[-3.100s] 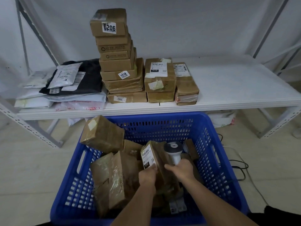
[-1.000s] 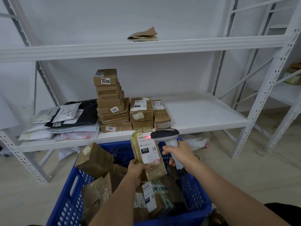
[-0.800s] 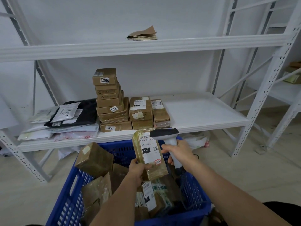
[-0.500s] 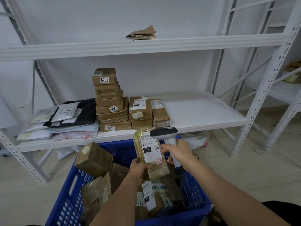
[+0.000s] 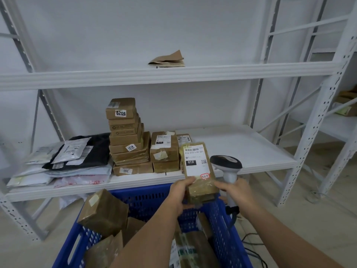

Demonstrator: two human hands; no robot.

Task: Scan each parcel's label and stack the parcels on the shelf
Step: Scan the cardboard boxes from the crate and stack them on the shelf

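Parcel (image 5: 199,169) sits gripped in the left hand (image 5: 180,192), label up, above the blue crate (image 5: 146,198); the right hand (image 5: 236,192) clutches the scanner (image 5: 226,164) and touches the parcel's edge, before the shelf (image 5: 241,149).

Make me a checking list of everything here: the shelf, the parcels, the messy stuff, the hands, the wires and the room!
Surface: white middle shelf, right part bare.
Job's things: held parcel, label facing the camera; scanner; stacked boxes on the shelf; blue crate holding more parcels.
Clutter: mail bags piled at the shelf's left; folded brown paper on the upper shelf.
Hands: left hand grips the parcel; right hand grips the scanner handle, its fingers touching the parcel.
Cables: black cable on the floor.
Surroundings: white wall, second rack at right.
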